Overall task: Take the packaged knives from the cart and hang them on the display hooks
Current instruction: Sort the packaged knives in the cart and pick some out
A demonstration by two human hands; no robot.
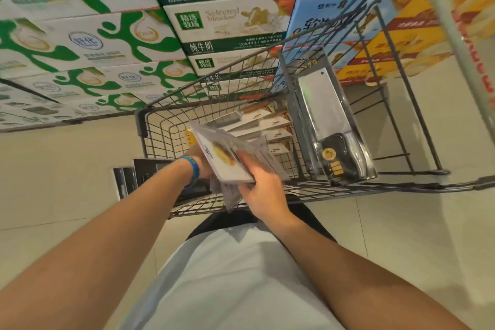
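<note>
A grey wire cart (158, 126) stands right in front of me. Over its near end both hands hold a small stack of flat knife packages (222, 153) with white card backs. My right hand (263, 187) grips the stack's near edge, thumb on top. My left hand (205, 166), with a blue wristband, holds the stack from underneath and is mostly hidden by it. More packaged knives (270, 126) lie fanned in the cart. A large packaged cleaver (332, 120) with a black handle leans upright against the cart's right side. No display hooks are in view.
Stacked milk cartons (203, 24) fill the wall beyond the cart, green and white at left, blue and orange boxes (401, 35) at right. A dark flat box (150, 171) sits low at the cart's left. The floor is pale tile (67, 169).
</note>
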